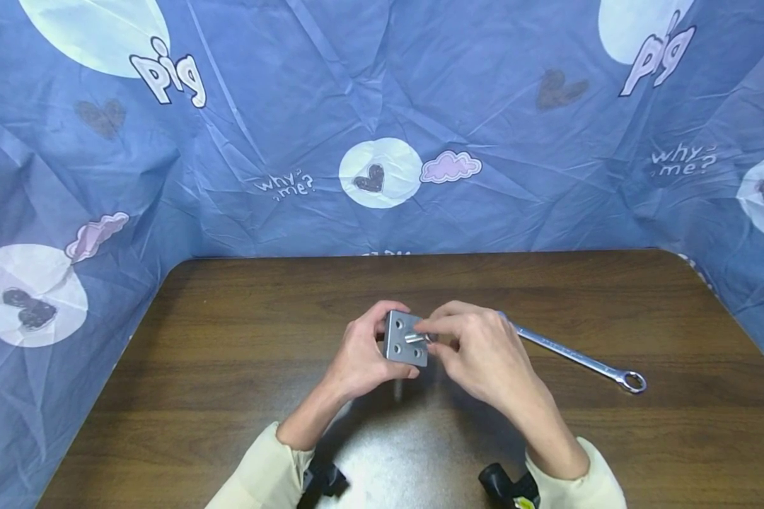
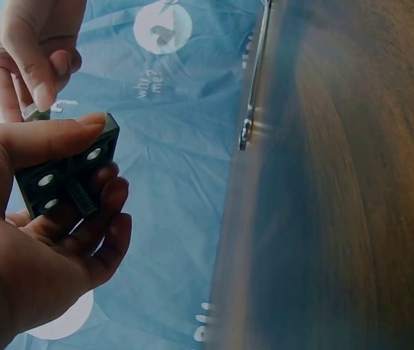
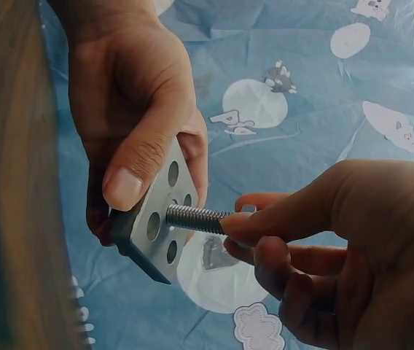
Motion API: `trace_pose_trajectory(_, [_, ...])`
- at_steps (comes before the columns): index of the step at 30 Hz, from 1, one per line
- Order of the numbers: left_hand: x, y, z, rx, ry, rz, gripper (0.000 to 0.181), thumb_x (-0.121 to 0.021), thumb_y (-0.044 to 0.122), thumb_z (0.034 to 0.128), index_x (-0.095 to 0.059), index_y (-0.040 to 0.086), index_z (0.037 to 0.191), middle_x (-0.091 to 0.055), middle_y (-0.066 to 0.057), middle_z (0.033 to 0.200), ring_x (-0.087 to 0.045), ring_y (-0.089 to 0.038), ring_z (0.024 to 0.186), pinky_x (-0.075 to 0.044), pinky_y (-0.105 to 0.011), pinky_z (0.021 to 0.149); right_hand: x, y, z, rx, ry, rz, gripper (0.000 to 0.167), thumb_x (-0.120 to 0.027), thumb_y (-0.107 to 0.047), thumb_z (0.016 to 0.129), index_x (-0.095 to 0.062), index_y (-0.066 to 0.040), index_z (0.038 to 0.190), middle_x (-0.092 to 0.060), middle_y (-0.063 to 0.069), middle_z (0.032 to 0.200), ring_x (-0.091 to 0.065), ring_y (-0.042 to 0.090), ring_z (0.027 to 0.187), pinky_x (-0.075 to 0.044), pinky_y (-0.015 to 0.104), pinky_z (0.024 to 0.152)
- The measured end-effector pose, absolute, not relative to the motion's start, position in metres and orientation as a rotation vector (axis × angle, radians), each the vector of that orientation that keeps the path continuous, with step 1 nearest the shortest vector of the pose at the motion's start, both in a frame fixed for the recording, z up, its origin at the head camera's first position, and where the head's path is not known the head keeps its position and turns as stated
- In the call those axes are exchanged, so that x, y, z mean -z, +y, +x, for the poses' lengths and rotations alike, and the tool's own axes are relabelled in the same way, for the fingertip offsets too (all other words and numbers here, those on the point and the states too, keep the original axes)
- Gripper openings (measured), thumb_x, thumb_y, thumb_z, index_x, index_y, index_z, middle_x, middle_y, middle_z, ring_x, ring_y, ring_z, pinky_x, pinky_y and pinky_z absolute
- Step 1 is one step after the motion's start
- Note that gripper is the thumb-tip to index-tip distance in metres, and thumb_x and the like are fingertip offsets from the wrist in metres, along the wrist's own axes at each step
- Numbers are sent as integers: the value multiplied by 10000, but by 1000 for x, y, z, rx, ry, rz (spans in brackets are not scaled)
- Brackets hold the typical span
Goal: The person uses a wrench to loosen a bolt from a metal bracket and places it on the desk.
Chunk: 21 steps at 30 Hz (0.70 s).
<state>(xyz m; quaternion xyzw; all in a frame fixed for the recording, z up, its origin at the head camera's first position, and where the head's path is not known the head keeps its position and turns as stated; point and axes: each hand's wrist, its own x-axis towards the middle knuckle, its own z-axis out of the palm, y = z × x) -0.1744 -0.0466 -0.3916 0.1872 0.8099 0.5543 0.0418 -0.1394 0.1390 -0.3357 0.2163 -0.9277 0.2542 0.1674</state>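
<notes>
I hold a grey square metal plate with round holes up off the table, between my two hands. My left hand grips it by the edges, thumb along one side and fingers round the other, which I'd say leaves the drilled face bare and steadies it against my other hand. From that face juts a silvery threaded metal rod; my right hand pinches its outer end between thumb and fingertips, a light hold that seems meant for fine turning or guiding. A long chrome-coloured steel wrench lies past my right hand on the brown wood-grain table, off to the side where it crowds neither hand.

My fingertips cover the rod's end, so I cannot tell what caps it. In the left wrist view a dark threaded stub shows on the plate's shadowed reverse; whether it is the same rod running through, I can't make out. The wrench's far end is largely hidden behind my right hand.
</notes>
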Motion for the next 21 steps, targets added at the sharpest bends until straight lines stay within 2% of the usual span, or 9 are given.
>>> trace_pose_trajectory(7, [391, -46, -174, -1697, 2475, 581, 755, -881, -23, 554, -586, 72, 1243, -776, -132, 963, -679, -96, 824, -493, -352, 875, 339, 140, -141, -713, -2537, 689, 256, -759, 42, 729, -808, -170, 864, -746, -42, 905, -705, 106, 759, -552, 315, 647])
trace_pose_trajectory(9, [390, -46, -174, -1698, 2478, 581, 752, -881, -23, 554, -589, 85, 1238, -776, -129, 949, -679, -93, 822, -492, -349, 871, 339, 140, -141, -716, -2531, 701, 291, -742, 64, 728, -807, -171, 887, -743, -39, 917, -706, 109, 772, -550, 314, 645])
trace_pose_trajectory(12, [390, -46, -174, -1705, 2478, 581, 746, -880, -29, 551, -597, 107, 1227, -775, -125, 937, -679, -92, 819, -494, -345, 865, 339, 142, -141, -716, -2566, 711, 370, -726, 53, 732, -790, -172, 1019, -741, -23, 977, -656, 77, 709, -518, 275, 600])
trace_pose_trajectory(15, [390, -46, -174, -1717, 2473, 591, 737, -878, -29, 550, -602, 107, 1220, -777, -127, 941, -682, -96, 823, -501, -329, 850, 337, 143, -140, -711, -2638, 700, 492, -749, -36, 718, -726, -190, 1185, -721, -13, 1076, -561, 13, 638, -448, 216, 557])
trace_pose_trajectory(17, [391, -46, -174, -1716, 2473, 598, 723, -874, -26, 557, -601, 102, 1213, -777, -131, 948, -683, -97, 825, -509, -313, 827, 336, 142, -139, -712, -2685, 672, 533, -794, -154, 731, -681, -194, 1251, -700, -7, 1137, -507, -4, 617, -407, 195, 554])
trace_pose_trajectory(21, [391, -46, -173, -1698, 2488, 594, 728, -876, -16, 558, -593, 87, 1220, -778, -132, 940, -677, -86, 809, -510, -303, 806, 336, 139, -140, -739, -2714, 554, 547, -823, -399, 784, -669, -152, 1248, -697, 22, 1138, -533, 28, 647, -412, 216, 565])
